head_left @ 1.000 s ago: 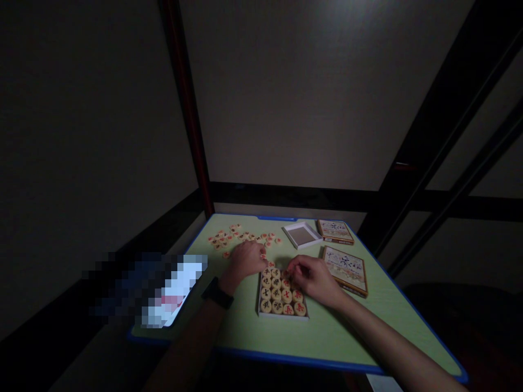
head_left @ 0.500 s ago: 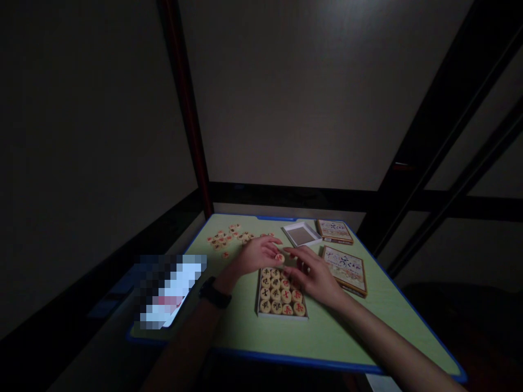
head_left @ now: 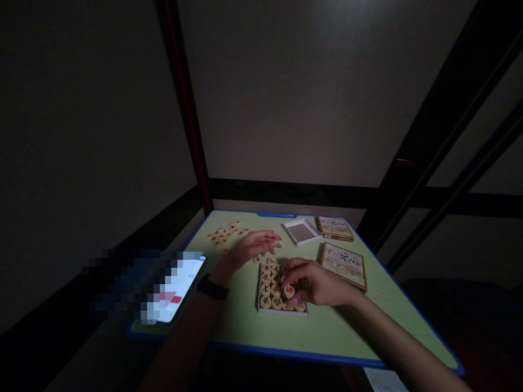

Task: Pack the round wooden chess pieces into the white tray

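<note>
A shallow box (head_left: 259, 294) on the table is filled with rows of round Chinese chess pieces, some marked in black and some in red. My right hand (head_left: 316, 282) is over the box's right side, pinching a red-marked Chinese chess piece (head_left: 289, 291) between thumb and fingers. It covers part of the pieces below. Beyond the box's far left corner, my left hand (head_left: 255, 246) hovers with its fingers stretched out and nothing visible in them. Two loose pieces, one a red-marked piece (head_left: 270, 261), lie just under it.
More loose pieces (head_left: 220, 235) lie scattered at the table's far left. An upturned white box lid (head_left: 302, 232) sits at the back, beside one decorated box (head_left: 335, 228); another decorated box (head_left: 344, 265) lies nearer, on the right. A lit phone (head_left: 186, 286) rests at the left edge.
My right hand has moved down and toward me over the box and now pinches a red-marked piece. My left hand has drawn slightly away from it, no longer beside a piece.
</note>
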`<act>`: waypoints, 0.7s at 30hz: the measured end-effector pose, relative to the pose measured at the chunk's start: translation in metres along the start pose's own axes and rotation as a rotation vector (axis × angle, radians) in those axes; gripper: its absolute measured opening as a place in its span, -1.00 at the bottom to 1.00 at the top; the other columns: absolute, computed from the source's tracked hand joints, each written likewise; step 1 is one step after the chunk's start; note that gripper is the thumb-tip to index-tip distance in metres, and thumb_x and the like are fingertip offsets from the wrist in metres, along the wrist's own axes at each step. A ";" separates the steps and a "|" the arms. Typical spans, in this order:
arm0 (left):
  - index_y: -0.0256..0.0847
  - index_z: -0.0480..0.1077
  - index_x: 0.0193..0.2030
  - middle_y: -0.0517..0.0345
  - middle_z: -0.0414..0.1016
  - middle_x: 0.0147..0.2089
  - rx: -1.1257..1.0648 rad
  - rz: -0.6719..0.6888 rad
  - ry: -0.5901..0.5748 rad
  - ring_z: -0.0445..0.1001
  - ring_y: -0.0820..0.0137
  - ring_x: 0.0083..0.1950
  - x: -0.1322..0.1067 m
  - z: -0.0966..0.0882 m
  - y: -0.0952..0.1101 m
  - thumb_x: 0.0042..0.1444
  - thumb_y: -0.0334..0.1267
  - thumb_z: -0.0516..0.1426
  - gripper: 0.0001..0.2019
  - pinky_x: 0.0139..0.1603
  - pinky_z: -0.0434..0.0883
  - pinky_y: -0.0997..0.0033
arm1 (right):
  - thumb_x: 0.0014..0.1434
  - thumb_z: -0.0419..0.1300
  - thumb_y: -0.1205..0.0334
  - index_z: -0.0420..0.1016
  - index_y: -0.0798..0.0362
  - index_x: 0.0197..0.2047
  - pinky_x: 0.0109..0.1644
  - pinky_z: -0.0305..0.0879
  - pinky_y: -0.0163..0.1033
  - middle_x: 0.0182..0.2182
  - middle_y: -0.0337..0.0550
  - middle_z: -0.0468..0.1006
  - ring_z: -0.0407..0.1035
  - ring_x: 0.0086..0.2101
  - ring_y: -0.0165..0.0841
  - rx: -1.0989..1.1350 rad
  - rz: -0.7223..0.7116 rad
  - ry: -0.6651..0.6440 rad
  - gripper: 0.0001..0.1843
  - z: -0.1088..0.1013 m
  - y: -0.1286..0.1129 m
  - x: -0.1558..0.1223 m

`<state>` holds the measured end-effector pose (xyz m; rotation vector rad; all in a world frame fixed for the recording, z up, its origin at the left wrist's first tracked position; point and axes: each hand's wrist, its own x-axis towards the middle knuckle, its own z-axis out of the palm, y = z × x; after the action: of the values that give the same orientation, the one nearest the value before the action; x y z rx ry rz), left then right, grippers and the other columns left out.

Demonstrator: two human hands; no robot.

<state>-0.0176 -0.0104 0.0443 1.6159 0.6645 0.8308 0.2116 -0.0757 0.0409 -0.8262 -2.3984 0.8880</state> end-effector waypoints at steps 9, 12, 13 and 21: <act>-0.27 0.51 -0.16 0.03 0.56 -0.18 0.079 0.025 0.091 0.41 0.42 -0.27 0.002 0.002 -0.002 0.09 0.01 0.19 -0.64 -0.29 0.29 0.45 | -0.03 0.47 -0.03 0.67 0.06 -0.25 -0.22 0.30 -0.24 -0.33 -0.14 0.47 0.35 -0.29 -0.31 -0.034 -0.078 -0.045 -0.63 0.008 0.004 0.002; -0.26 0.51 -0.16 0.03 0.56 -0.18 0.084 0.026 0.103 0.42 0.40 -0.26 0.002 0.002 -0.002 0.08 -0.01 0.19 -0.65 -0.29 0.29 0.45 | -0.02 0.47 -0.05 0.66 0.07 -0.25 -0.21 0.29 -0.22 -0.33 -0.13 0.48 0.35 -0.30 -0.31 -0.035 -0.089 -0.046 -0.61 0.008 0.004 0.002; -0.26 0.51 -0.15 0.04 0.56 -0.19 0.082 0.026 0.118 0.43 0.40 -0.26 0.002 0.001 -0.002 0.08 -0.02 0.19 -0.65 -0.30 0.29 0.45 | -0.02 0.46 -0.05 0.66 0.07 -0.25 -0.20 0.29 -0.21 -0.33 -0.13 0.49 0.35 -0.29 -0.31 -0.035 -0.095 -0.047 -0.61 0.008 0.005 0.002; -0.27 0.53 -0.22 0.05 0.56 -0.28 0.152 0.047 0.253 0.42 0.40 -0.31 0.007 -0.001 -0.005 0.04 -0.02 0.19 -0.67 -0.36 0.28 0.47 | 0.06 0.42 -0.03 0.67 0.05 -0.26 -0.24 0.31 -0.24 -0.36 -0.15 0.51 0.38 -0.32 -0.33 -0.031 -0.071 -0.014 -0.68 0.004 0.000 0.003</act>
<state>-0.0140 -0.0033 0.0402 1.6821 0.8885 1.0517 0.2075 -0.0756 0.0391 -0.7438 -2.4434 0.8340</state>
